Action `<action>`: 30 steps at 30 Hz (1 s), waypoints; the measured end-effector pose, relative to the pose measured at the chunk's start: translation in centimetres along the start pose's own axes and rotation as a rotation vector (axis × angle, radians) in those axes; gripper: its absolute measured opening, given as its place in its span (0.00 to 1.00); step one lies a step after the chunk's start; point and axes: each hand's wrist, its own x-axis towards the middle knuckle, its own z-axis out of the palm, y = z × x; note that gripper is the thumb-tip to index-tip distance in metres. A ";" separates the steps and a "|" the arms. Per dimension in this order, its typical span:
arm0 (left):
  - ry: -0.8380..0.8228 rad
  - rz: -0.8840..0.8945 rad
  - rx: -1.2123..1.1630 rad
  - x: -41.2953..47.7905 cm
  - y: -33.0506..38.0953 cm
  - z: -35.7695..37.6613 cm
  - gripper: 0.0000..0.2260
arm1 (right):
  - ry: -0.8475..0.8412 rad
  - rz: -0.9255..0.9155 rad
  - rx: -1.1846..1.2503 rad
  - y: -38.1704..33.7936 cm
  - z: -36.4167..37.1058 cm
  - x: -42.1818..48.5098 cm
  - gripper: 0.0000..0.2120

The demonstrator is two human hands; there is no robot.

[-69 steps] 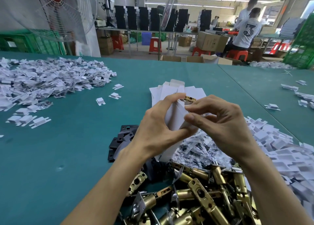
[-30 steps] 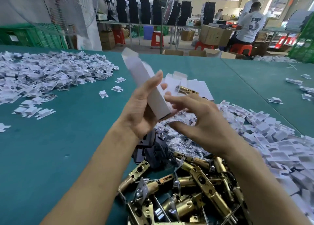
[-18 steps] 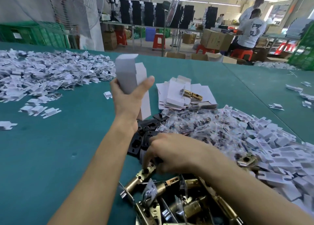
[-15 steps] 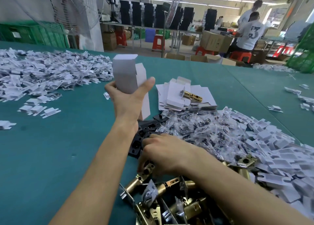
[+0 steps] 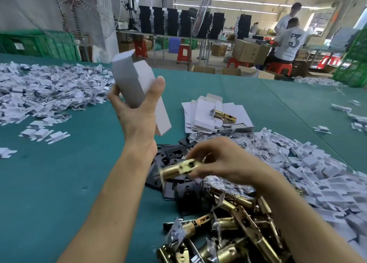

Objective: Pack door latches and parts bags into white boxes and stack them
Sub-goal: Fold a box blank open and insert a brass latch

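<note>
Matt card box (image 5: 137, 88), glossy brass latch (image 5: 179, 168)

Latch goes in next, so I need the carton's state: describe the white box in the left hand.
The white box is a long, slim carton, cardboard by its look, erected, with a flap raised at its top end. It tilts up and leftward over the green table. The left hand grips its middle, thumb across the front.

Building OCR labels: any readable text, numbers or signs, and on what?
"3": back of the seated person's white shirt.
Label on the green crate: too blurred to read.
Marks on the cardboard carton: unreadable.
White box in the left hand, brass latch in the right hand: no print visible.
</note>
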 end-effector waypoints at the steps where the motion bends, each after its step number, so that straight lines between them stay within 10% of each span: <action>1: -0.036 -0.007 0.030 0.0 -0.2 0.0 0.36 | 0.098 0.002 0.079 0.7 -1.0 -0.8 0.10; 11: -0.914 -0.454 0.299 -2.0 -3.6 -0.8 0.36 | 0.954 -0.108 0.421 3.5 -4.9 -4.9 0.13; 18: -1.141 -0.934 0.088 -2.4 -3.9 -1.5 0.44 | 0.906 -0.270 0.374 0.9 -6.2 -6.2 0.17; 30: -1.260 -0.840 0.165 -3.0 -4.6 -1.7 0.45 | 0.842 -0.338 0.198 -0.4 -5.0 -5.2 0.16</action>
